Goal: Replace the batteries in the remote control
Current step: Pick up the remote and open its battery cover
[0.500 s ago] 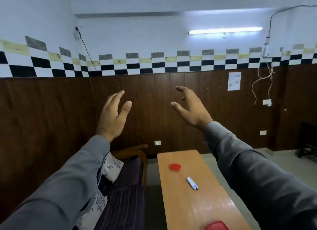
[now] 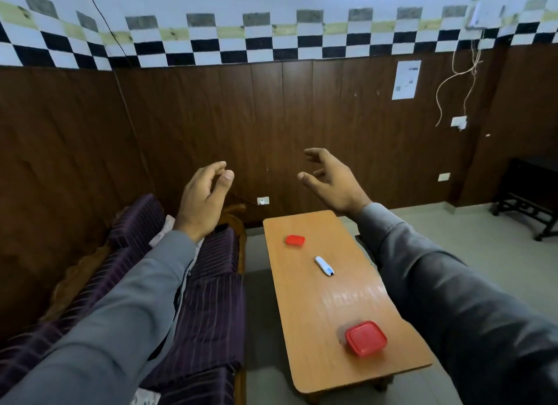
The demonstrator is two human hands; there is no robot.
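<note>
A small white remote control (image 2: 324, 265) with a dark tip lies near the middle of a long wooden table (image 2: 305, 329). My left hand (image 2: 202, 201) is raised in the air left of the table, over the sofa, fingers loosely curved and holding nothing. My right hand (image 2: 332, 181) is raised above the table's far end, fingers spread and relaxed, also empty. Both hands are well above and beyond the remote. No batteries are visible.
A small red lidded box (image 2: 295, 240) sits at the table's far end and a larger red-lidded container (image 2: 366, 337) near the front. A purple striped sofa (image 2: 208, 299) stands left of the table. A dark stand (image 2: 528, 199) is at the far right against the wood-panelled wall.
The view has tilted downward, showing more of the table and the near red container. Both hands have lowered slightly and their fingers have curled a little more.
</note>
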